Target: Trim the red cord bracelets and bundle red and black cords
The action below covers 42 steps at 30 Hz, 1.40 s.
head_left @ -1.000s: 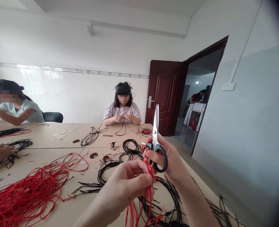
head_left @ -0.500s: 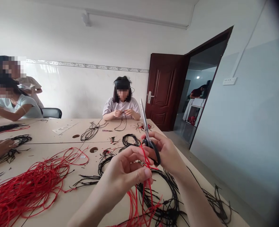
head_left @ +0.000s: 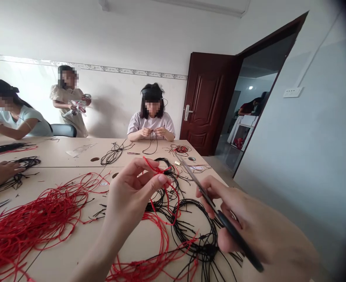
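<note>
My left hand (head_left: 137, 188) pinches a thin red cord (head_left: 176, 199) between thumb and fingers. A short end of it sticks up above the fingertips, and a loop hangs down on the right. My right hand (head_left: 240, 219) is wrapped around the black handle of a pair of scissors (head_left: 211, 203). The blades point up and to the left, apart from the red cord, and look closed together. Below both hands lie coils of black cord (head_left: 190, 203) and a bundle of red cords (head_left: 161, 235) on the table.
A large heap of red cords (head_left: 44, 219) covers the table's left side. Across the table (head_left: 81, 160) sits a person (head_left: 151, 121) handling black cord. Another person's hand (head_left: 2, 174) rests by black cords at left. A door (head_left: 206, 102) stands open behind.
My right hand with the scissors has moved right and down, away from my left hand, and the blades have tilted left. My left hand has shifted left and up with the red cord.
</note>
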Available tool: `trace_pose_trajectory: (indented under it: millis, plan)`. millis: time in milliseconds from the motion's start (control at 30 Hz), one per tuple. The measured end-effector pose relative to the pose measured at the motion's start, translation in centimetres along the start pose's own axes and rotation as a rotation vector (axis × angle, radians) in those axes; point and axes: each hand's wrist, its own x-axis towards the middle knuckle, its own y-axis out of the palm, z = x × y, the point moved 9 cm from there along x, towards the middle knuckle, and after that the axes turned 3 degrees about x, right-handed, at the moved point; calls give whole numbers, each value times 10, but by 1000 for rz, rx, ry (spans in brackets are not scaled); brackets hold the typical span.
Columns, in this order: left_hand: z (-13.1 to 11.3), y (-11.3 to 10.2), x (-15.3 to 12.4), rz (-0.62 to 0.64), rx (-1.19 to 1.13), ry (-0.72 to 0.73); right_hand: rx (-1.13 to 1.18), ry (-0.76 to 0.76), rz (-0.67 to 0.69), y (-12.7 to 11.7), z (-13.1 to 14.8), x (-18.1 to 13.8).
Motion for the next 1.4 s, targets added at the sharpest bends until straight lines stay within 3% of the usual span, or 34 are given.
trace_pose_trajectory:
  millis: [300, 700, 1400]
  plan:
    - [5, 0, 2, -40, -8, -41, 116, 108, 194, 24, 5, 6]
    - [9, 4, 1, -11, 7, -98, 289, 134, 170, 32, -10, 10]
    - [4, 10, -1, 23, -58, -94, 485, 83, 176, 35, -1, 13]
